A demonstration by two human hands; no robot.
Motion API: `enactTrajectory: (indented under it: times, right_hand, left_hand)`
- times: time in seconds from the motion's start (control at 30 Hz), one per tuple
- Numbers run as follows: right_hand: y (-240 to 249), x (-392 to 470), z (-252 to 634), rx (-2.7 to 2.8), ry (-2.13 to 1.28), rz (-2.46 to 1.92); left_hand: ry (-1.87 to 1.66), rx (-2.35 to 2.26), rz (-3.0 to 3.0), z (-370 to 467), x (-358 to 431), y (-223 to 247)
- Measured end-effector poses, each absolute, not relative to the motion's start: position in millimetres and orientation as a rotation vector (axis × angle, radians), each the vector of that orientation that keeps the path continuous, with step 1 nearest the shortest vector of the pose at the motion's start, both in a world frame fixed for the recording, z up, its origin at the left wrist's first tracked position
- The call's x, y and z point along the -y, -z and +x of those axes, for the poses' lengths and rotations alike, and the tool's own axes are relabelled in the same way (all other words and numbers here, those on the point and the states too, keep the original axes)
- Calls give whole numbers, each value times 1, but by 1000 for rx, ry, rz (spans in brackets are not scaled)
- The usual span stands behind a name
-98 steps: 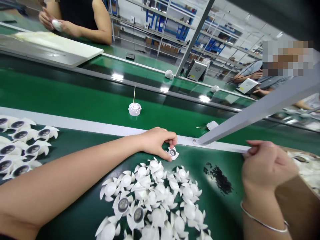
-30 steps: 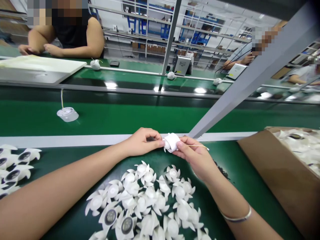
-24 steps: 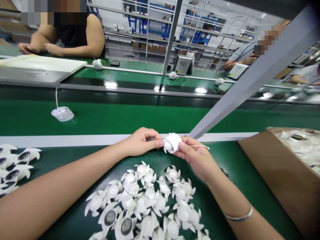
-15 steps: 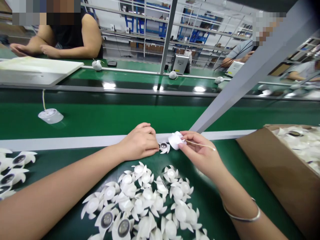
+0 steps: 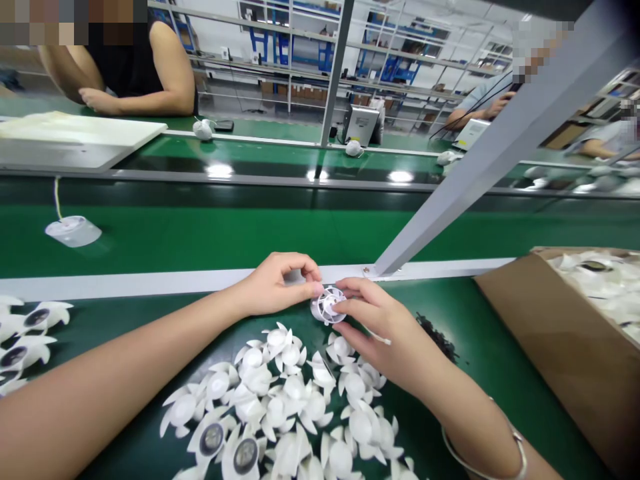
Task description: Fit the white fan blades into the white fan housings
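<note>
Between my hands is a small white fan housing point(image 5: 329, 306), round with an open spoked face turned toward me. My right hand point(image 5: 383, 320) grips it from the right with thumb and fingers, and a thin pale wire trails under that hand. My left hand point(image 5: 280, 285) pinches the housing's upper left edge between thumb and fingers. Whether a fan wheel sits inside it I cannot tell. Just below lies a pile of white fan wheels point(image 5: 277, 417), some showing dark round metal centres. More bladed wheels point(image 5: 37, 317) lie at the far left.
A cardboard box point(image 5: 545, 353) of white parts stands at right, near small dark pieces point(image 5: 437, 339). Another wired housing point(image 5: 74, 231) sits on the green belt point(image 5: 200, 233). A grey post point(image 5: 465, 160) slants across the right. Across the line, a person point(image 5: 170, 73) sits with folded arms.
My right hand has brought the housing left and turned its spoked face toward me. My left hand now touches it; the loose wheel there no longer shows. The belt housing moved left.
</note>
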State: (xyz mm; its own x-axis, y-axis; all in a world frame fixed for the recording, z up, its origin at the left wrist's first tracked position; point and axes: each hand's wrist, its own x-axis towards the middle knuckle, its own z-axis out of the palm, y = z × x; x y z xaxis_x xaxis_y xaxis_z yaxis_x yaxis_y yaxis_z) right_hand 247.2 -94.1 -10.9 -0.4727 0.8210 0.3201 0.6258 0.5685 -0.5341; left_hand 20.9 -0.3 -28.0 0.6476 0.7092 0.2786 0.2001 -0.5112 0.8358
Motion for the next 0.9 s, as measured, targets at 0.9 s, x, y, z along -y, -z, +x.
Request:
enactTrajectory:
  times: [0.9]
  right_hand:
    - [29,82,252,1796,-316,-1434]
  left_hand:
    - [-956,-898,1585,29,-6,34]
